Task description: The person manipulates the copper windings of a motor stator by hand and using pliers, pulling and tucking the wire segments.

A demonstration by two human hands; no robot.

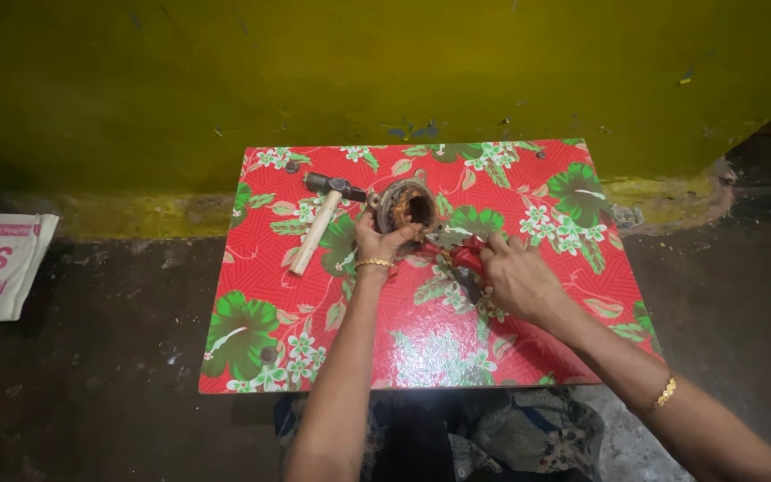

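Gripping the stator (406,207), opening facing up, left hand (378,243) steadies it.

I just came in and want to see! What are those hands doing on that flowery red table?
A person sits at a low red table with a green-and-white flower pattern. The left hand steadies a round rusty metal part wound with copper wire. The right hand holds a red-handled metal tool with its tip beside that part; what kind of tool it is cannot be told. A wooden-handled hammer with a dark metal head lies untouched to the left.
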